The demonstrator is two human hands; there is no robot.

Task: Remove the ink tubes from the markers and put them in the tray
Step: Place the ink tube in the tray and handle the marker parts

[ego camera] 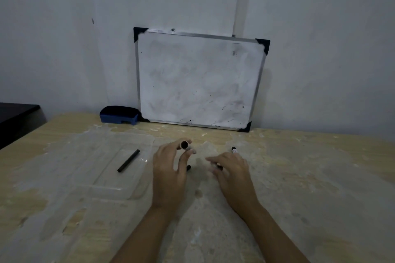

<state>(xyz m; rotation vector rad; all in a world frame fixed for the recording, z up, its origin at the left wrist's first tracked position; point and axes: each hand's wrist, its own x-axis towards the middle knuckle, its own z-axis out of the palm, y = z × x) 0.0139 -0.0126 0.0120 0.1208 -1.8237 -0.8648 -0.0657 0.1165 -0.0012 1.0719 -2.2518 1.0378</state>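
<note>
My left hand holds an opened marker barrel upright between its fingertips, the hollow end facing me. A small black piece lies on the table just below that hand. My right hand hovers over a second marker whose black tip sticks out beyond the fingers; whether the fingers grip anything is unclear. A black ink tube lies diagonally inside the clear plastic tray to the left of both hands.
A whiteboard leans on the wall at the back of the worn wooden table. A blue eraser sits left of it. A dark piece of furniture stands at the far left.
</note>
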